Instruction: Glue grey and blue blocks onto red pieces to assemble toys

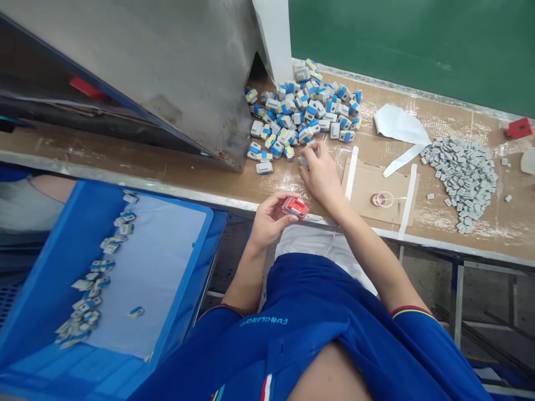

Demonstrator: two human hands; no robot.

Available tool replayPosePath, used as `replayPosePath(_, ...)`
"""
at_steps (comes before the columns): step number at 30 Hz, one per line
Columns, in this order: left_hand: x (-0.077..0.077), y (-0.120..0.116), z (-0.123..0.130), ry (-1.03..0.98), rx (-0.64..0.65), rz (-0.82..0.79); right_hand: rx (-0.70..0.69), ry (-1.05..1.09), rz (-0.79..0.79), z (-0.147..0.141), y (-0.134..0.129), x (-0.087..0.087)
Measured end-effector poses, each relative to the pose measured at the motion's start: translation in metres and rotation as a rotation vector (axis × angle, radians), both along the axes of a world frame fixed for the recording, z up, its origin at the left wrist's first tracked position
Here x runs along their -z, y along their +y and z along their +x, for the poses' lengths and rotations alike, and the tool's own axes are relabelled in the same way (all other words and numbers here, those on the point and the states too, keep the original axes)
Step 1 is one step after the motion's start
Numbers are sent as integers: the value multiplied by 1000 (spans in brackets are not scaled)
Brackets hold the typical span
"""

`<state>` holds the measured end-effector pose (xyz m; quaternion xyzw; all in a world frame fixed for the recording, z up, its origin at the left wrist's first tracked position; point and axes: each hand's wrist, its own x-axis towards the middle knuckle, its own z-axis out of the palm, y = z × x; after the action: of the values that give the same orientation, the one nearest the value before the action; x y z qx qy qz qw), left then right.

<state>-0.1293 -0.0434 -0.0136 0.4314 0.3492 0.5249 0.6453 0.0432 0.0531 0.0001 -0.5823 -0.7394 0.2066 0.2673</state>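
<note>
My left hand (267,221) is closed around a small red block (295,207) with a recess in its top, near the table's front edge. My right hand (322,174) is at the near side of a heap of small grey blocks with blue and yellow bands (309,108). Its fingers are closed on a light grey block (304,160), partly hidden by the fingers. To the right lies a pile of small grey square pieces (463,175).
A metal housing (200,72) stands on the table to the left. Below it, a blue bin (45,278) holds a white sheet and more banded blocks. A taped cardboard piece (363,181) with a clear ring (382,199), a white scrap (399,123) and a red piece (518,128) lie to the right.
</note>
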Motion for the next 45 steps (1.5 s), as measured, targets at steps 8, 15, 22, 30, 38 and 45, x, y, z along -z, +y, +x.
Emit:
replayPosePath(8,1,9,17,-117,76,67,-10,516,-128,53,-72,-22)
replayPosePath(15,-2,13,43,-162,212,11,27,624,-63,80,-115,-52)
replayPosePath(22,-1,16,62,-145,194,3,186,823,-149,91,-137,-52)
replayPosePath(30,-8,13,72,-49,111,-21,126,722,-58,92,-139,-56)
replayPosePath(38,-21,16,75,23,139,38,266,819,-133,85,-136,-57)
replayPosePath(45,-25,17,77,55,146,23,284,692,-32,86,-131,-56)
